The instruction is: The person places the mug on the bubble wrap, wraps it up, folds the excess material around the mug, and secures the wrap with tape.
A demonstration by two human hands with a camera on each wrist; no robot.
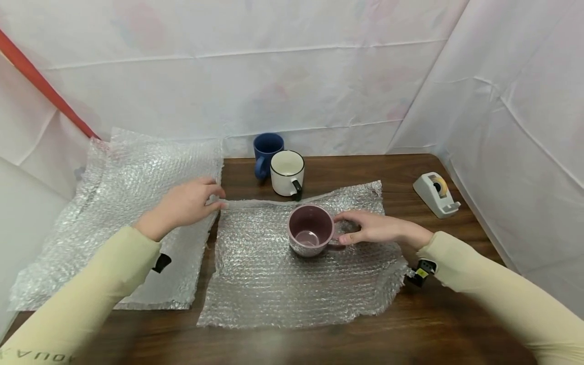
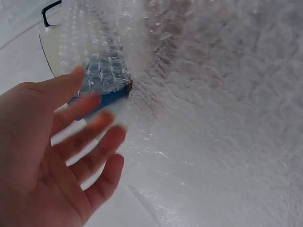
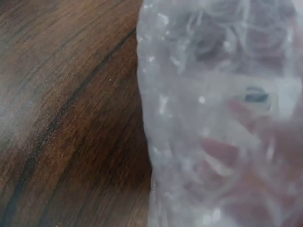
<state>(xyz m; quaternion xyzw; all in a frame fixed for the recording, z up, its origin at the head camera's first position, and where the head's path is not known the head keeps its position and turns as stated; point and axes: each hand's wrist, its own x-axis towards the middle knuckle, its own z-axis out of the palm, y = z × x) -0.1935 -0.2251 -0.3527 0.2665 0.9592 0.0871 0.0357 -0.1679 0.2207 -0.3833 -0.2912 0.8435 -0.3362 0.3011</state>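
A purple mug (image 1: 309,248) stands upright on a flat sheet of bubble wrap (image 1: 269,284). My right hand (image 1: 371,226) is at its handle side, the index finger against the mug and the thumb by the handle; the other fingers are hidden. In the right wrist view the bubble wrap (image 3: 165,118) covers most of that hand, blurred. My left hand (image 1: 184,203) is at the sheet's far left corner, thumb and index fingertips close to its edge. The left wrist view shows that hand (image 2: 57,137) with thumb and fingers apart beside the bubble wrap (image 2: 213,123).
Beyond the sheet stand a white mug (image 1: 284,185) with a black handle and a blue mug (image 1: 268,147). More bubble wrap (image 1: 146,172) lies at the left. A tape dispenser (image 1: 433,195) sits at the right on the wooden table (image 1: 388,167). White curtains (image 1: 319,76) enclose the table.
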